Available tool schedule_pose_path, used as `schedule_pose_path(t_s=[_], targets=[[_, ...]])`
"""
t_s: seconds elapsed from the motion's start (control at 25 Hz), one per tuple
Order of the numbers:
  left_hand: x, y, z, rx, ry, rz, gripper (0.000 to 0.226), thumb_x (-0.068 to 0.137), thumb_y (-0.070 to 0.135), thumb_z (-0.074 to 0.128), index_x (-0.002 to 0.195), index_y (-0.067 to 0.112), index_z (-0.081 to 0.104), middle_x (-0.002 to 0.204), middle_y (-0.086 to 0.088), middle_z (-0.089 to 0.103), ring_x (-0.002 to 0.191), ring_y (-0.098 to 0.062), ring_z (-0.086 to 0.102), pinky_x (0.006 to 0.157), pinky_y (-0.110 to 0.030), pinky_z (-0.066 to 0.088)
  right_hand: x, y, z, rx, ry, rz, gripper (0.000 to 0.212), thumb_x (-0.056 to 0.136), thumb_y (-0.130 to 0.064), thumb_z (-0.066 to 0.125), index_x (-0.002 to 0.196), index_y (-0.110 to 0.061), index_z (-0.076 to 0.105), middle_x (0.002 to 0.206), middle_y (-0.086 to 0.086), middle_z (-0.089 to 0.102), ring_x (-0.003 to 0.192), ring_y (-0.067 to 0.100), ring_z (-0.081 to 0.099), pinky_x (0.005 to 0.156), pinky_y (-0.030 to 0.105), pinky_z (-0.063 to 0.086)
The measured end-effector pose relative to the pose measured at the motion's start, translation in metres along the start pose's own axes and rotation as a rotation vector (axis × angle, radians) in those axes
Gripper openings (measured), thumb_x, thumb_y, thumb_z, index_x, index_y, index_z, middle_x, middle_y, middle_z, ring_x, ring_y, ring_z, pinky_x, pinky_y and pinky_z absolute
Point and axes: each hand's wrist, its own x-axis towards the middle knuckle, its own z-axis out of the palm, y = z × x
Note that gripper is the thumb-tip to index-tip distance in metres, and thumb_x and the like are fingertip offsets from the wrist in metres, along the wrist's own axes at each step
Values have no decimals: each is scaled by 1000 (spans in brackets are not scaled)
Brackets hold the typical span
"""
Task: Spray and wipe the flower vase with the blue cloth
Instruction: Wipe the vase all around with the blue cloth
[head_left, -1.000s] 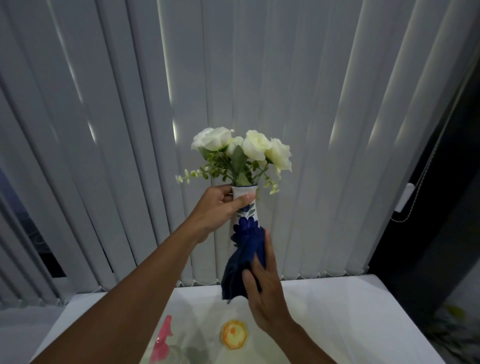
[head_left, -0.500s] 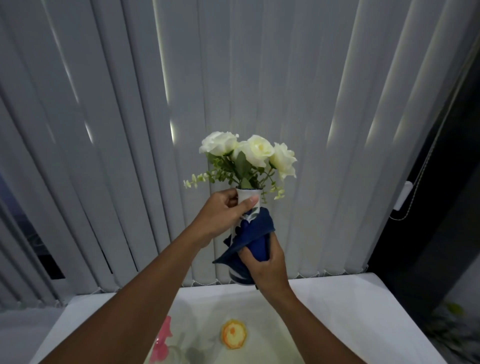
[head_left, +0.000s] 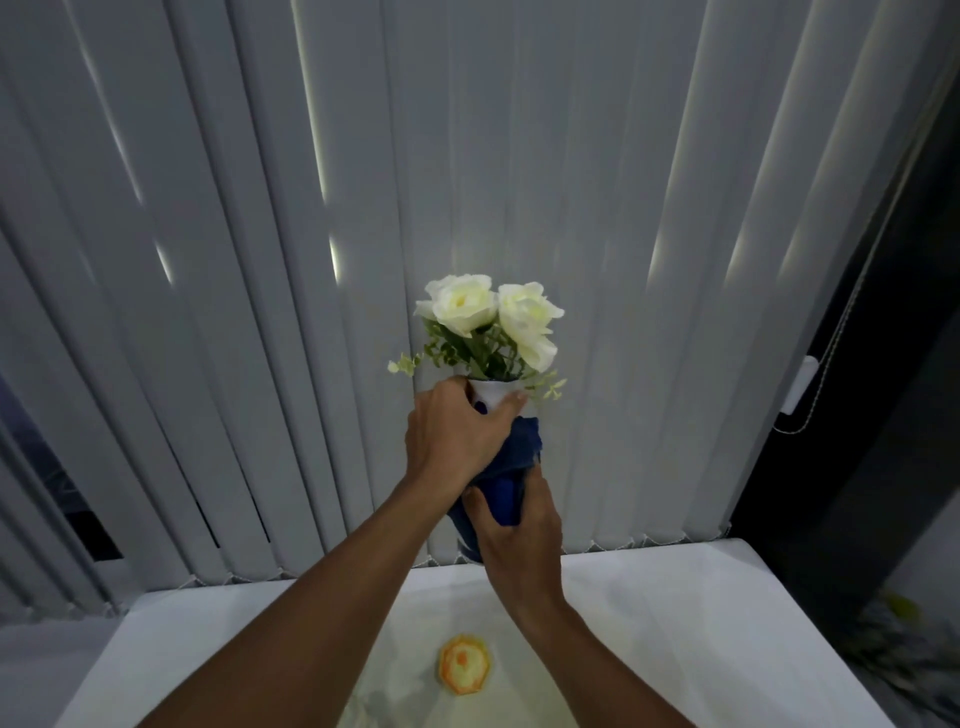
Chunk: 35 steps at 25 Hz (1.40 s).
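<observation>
The flower vase (head_left: 493, 402) is clenched at its neck by the left hand (head_left: 457, 436), steadied aloft, while the blue cloth (head_left: 511, 467) is pressed around its body by the right hand (head_left: 519, 530).

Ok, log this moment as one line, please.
stage: wiping | left hand: grips vase neck | right hand: presses blue cloth around vase body | vase: held above table | flowers: in vase

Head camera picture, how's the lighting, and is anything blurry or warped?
Head view: dim, bluish room; thin bright daylight slits between the blinds; the flowers look slightly overexposed; blinds fan outward from wide-angle distortion; lower right corner is blurred.
</observation>
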Motion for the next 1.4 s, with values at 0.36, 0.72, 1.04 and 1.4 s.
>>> schedule_pose_path(t_s=[0.36, 0.72, 1.04, 1.4], targets=[[2, -5, -12, 21, 17, 37, 45, 79, 59, 74, 71, 17, 63, 63, 5, 63, 60, -13, 60, 55, -27, 43, -6, 19, -16, 62, -162, -15, 24, 104, -21, 48, 124, -22, 61, 104, -2, 73, 93, 3, 68, 74, 12, 51], [16, -16, -26, -349, -255, -68, 32, 70, 49, 87, 72, 19, 76, 70, 10, 78, 71, -6, 74, 72, -35, 63, 36, -20, -25, 159, -262, 274, 40, 103, -38, 39, 81, -14, 61, 75, 12, 62, 71, 25, 58, 63, 34, 43], [21, -12, -44, -535, -443, -58, 11, 86, 21, 79, 96, 17, 78, 89, 3, 82, 82, -10, 77, 73, -25, 63, 9, -21, -21, 438, -239, 530, 36, 102, -30, 44, 92, -10, 73, 86, 17, 76, 79, 30, 71, 78, 43, 57], [17, -16, -35, -518, -359, -87, 25, 77, 32, 86, 96, 17, 80, 97, -1, 82, 93, -18, 77, 87, -38, 62, 16, -31, -23, 116, -264, -83, 18, 99, -25, 55, 114, -34, 58, 100, -5, 71, 90, 1, 69, 78, 16, 53]])
